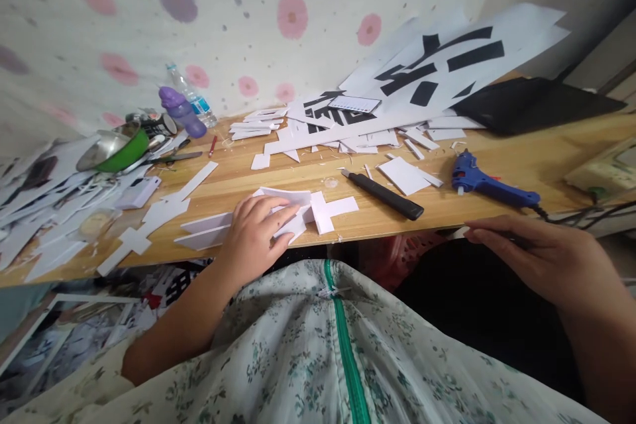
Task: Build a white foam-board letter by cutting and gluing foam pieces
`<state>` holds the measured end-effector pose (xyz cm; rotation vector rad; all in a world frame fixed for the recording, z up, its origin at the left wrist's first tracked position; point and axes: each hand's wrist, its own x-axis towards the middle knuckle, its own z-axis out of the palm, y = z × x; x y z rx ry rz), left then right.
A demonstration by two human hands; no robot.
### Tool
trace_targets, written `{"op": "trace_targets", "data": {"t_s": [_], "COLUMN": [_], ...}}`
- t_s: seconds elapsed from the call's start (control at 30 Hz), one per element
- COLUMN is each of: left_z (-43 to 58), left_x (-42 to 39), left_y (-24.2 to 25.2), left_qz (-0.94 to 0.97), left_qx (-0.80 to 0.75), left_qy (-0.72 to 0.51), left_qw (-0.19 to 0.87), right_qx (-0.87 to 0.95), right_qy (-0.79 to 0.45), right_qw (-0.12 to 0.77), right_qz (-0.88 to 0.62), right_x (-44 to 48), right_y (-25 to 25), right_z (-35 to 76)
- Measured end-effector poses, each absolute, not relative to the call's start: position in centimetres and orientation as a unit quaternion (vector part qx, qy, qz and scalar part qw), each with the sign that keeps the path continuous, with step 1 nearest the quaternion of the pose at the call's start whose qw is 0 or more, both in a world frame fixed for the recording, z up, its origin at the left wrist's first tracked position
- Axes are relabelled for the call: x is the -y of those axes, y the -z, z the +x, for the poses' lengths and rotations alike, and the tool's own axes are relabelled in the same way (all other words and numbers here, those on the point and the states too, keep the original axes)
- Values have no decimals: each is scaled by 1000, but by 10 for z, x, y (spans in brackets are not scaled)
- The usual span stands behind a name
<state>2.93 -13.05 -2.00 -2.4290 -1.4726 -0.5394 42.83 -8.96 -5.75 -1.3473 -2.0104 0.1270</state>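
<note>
My left hand (256, 228) rests at the table's front edge, its fingers curled over a white foam-board assembly (322, 212) with upright walls and cross-shaped tabs. The palm and fingers cover part of that piece. Off the front edge to the right, my right hand (531, 255) pinches a small white scrap (458, 233) between thumb and fingers. A blue hot glue gun (489, 184) lies on its side just beyond the right hand. Between the hands, farther in, is a black utility knife (385, 195) with its blade end pointing left.
White board cutouts (166, 209) and scraps cover the left side. A green bowl (122, 151), a purple bottle (181, 111) and a clear bottle (199, 103) stand at the back left. Behind are large sheets with black shapes (417, 73) and a phone-like slab (354, 103).
</note>
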Motion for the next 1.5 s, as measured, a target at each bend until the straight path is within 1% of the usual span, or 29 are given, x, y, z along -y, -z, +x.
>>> {"op": "trace_targets", "data": {"t_s": [0.17,0.37,0.57,0.67,0.8,0.9,1.03,1.13,1.23,1.37,1.4,1.43,1.5], "left_z": [12,-4,-24,-35,-46,-52,-63,-71,-72,-60,-56,-53,-51], "left_x": [146,153,148,142,133,127,119,108,92,62,54,46,32], "left_y": [22,26,28,26,23,22,17,8,-5,-16,-17,-17,-15], "left_qz": [-801,-773,-757,-754,-754,-758,-775,-802,-847,-876,-880,-885,-890], "left_qx": [542,594,635,640,644,638,610,571,502,460,454,449,441], "left_qy": [220,205,146,142,132,132,161,174,172,148,137,126,117], "left_qw": [129,87,46,32,-3,-30,-26,-1,-1,-7,-4,-4,-15], "right_qx": [725,681,720,744,765,760,753,772,802,753,741,734,732], "right_qy": [-59,-62,-30,-24,-46,-46,-49,-41,12,171,199,216,218], "right_qw": [330,283,295,299,289,306,326,301,258,273,266,249,186], "right_qz": [-602,-673,-627,-597,-574,-572,-570,-559,-539,-573,-583,-594,-618], "right_x": [93,94,93,90,89,91,93,92,86,68,61,53,38], "right_y": [57,57,55,55,56,58,60,58,55,46,44,42,41], "right_z": [429,431,416,412,411,409,410,417,426,436,439,442,451]}}
